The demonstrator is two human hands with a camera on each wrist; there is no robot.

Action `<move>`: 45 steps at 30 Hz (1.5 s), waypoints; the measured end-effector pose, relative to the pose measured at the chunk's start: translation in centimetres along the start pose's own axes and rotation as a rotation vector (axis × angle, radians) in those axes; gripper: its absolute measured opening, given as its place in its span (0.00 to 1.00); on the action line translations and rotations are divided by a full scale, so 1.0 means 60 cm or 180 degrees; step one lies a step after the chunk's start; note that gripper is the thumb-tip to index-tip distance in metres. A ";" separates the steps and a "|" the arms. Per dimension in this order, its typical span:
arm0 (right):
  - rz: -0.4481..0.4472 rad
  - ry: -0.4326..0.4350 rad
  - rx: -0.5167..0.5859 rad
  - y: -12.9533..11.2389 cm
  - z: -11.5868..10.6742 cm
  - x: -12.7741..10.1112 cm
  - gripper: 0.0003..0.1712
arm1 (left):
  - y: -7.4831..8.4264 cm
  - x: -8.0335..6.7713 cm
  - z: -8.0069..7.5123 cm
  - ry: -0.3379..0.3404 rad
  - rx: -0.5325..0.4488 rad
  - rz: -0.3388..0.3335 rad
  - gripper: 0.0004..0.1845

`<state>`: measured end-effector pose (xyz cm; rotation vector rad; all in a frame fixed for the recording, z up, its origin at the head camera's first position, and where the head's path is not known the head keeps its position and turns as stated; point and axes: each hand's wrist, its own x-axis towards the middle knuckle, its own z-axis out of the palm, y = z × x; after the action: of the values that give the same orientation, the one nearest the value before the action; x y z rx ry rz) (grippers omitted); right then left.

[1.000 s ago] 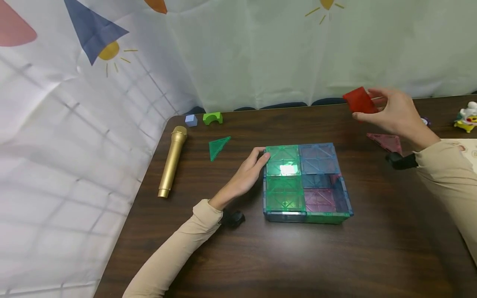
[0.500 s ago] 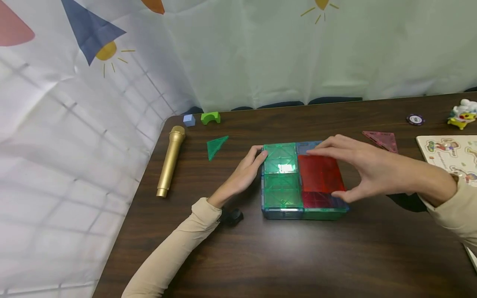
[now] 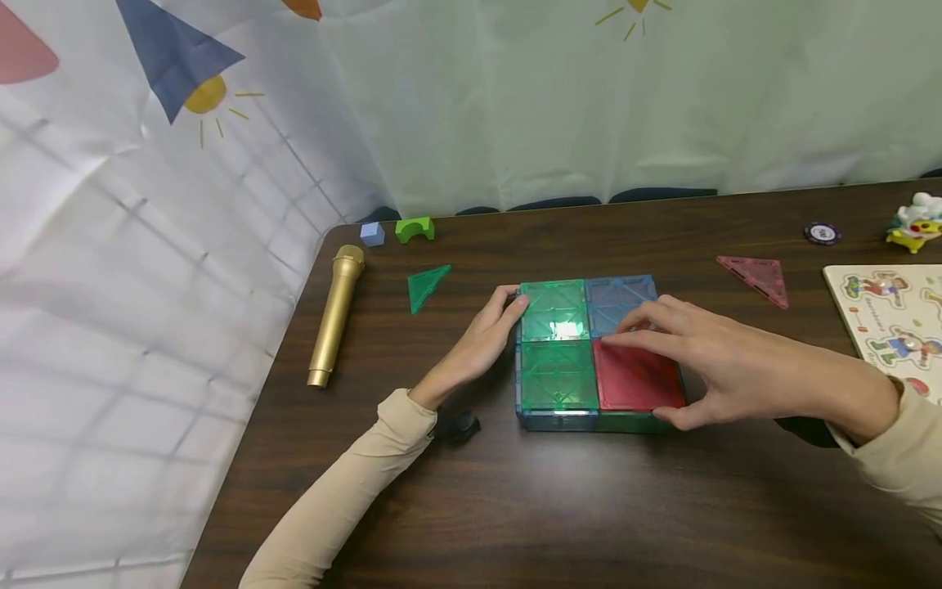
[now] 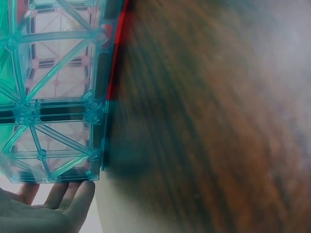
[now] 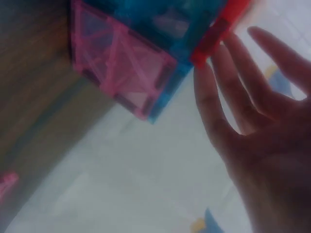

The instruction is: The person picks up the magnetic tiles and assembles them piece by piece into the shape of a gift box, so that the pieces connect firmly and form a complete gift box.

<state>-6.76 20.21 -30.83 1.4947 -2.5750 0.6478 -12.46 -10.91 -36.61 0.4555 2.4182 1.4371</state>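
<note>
A low box of see-through magnetic tiles (image 3: 561, 421) stands on the table, with green and blue square tiles on top. My left hand (image 3: 478, 343) holds its back left corner, thumb at the top edge; in the left wrist view those fingers (image 4: 73, 201) lie against the wall. Over the front right quarter lies a red square magnetic tile (image 3: 634, 380), roughly level with its neighbours. My right hand (image 3: 714, 360) spans it, fingertips at its back edge and thumb at the front right corner. From the right wrist, the red tile (image 5: 221, 36) meets the fingertips above a pink side tile (image 5: 124, 63).
A gold microphone (image 3: 334, 319), a green triangle tile (image 3: 425, 286), a light blue cube (image 3: 372, 234) and a green arch block (image 3: 415, 229) lie left. To the right are a pink triangle tile (image 3: 761, 278), a poker chip (image 3: 821, 234), a toy figure (image 3: 916, 225) and a picture board (image 3: 854, 290).
My right hand has brought the red tile from the back right over to the box and lowered it onto the uncovered front right quarter. The left hand has stayed at the corner.
</note>
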 end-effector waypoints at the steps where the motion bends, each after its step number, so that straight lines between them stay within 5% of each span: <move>1: 0.0009 0.0012 -0.0013 0.001 0.000 0.000 0.52 | 0.000 0.000 0.000 0.0006 -0.0005 0.0007 0.31; 13: 0.0206 -0.0290 0.0081 0.007 -0.004 -0.006 0.47 | -0.001 0.000 0.000 0.0003 0.0004 0.0006 0.31; 29: 0.0083 -0.0144 0.0038 0.016 0.001 -0.002 0.47 | 0.002 0.000 -0.002 0.0016 0.0108 0.0006 0.31; 33: 0.0138 -0.0164 0.0098 0.017 0.001 -0.003 0.46 | -0.001 0.005 -0.027 0.0170 0.0454 0.0337 0.28; 37: 0.0185 -0.0179 0.0137 0.018 -0.001 -0.004 0.45 | -0.015 0.021 -0.090 0.0624 0.1086 0.0577 0.26; 41: 0.0143 -0.0152 0.0111 0.020 -0.001 -0.006 0.44 | -0.038 0.038 -0.155 0.0822 0.1755 0.0082 0.31; 45: 0.0084 -0.0129 0.0079 0.022 0.000 -0.006 0.44 | -0.064 0.049 -0.193 0.0565 0.2162 -0.0623 0.37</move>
<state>-7.69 21.09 -31.33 1.4988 -2.6305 0.6618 -20.24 -20.61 -34.94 0.2195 2.9633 0.5672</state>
